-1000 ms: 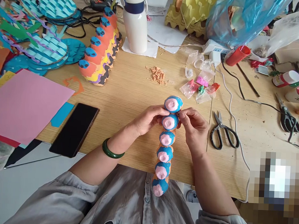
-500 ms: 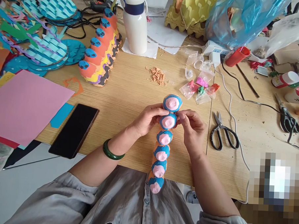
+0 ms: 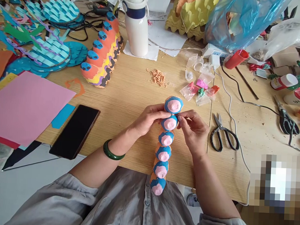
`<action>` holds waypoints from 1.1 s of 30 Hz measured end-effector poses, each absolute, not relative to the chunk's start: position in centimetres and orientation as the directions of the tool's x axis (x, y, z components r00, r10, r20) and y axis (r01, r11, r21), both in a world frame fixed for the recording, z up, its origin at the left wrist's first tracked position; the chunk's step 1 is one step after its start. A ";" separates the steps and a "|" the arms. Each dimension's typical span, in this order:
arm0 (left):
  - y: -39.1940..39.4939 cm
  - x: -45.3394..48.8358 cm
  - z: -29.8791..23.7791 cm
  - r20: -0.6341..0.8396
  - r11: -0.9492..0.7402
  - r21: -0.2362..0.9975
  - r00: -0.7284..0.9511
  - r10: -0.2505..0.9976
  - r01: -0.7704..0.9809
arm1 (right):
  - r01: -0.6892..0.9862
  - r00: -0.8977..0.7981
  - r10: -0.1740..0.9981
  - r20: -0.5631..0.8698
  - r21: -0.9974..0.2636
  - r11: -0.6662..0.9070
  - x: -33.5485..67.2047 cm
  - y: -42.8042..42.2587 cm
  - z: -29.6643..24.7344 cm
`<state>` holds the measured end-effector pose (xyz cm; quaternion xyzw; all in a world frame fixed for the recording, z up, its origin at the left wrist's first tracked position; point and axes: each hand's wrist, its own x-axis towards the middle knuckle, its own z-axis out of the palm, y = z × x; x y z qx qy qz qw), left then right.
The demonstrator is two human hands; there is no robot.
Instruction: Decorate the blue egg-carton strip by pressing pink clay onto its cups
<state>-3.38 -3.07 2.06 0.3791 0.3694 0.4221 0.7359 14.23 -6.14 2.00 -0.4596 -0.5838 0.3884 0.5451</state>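
Left hand (image 3: 148, 121) and right hand (image 3: 195, 131), grip snug on the knobbly strip (image 3: 166, 139) between phone (image 3: 75, 131) and scissors (image 3: 222, 127), shavings (image 3: 157, 77) beyond.

Wears a loose grey shirt (image 3: 126, 204), with soft folds and with lighter and darker patches. Shows a straight placket (image 3: 147, 215) down the front, with small round buttons (image 3: 147, 203) of similar grey. Has a wide, wrinkled left sleeve (image 3: 67, 191) and a right sleeve (image 3: 221, 223) of the same cloth, ending near the elbows. Bears a smooth, dark green bangle (image 3: 109, 153) around the left forearm (image 3: 94, 168).
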 end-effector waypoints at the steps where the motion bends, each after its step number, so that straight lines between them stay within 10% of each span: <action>1: -3.0 -3.4 2.0 -0.222 0.357 0.869 0.374 0.901 -0.342 | 0.117 0.020 0.960 0.279 -0.954 0.275 14.2 -6.1 2.0; 33: -2.9 -3.2 1.9 -0.254 0.389 0.828 0.348 0.902 -0.403 | -0.055 0.051 0.990 0.130 -0.990 0.133 13.7 -6.0 2.8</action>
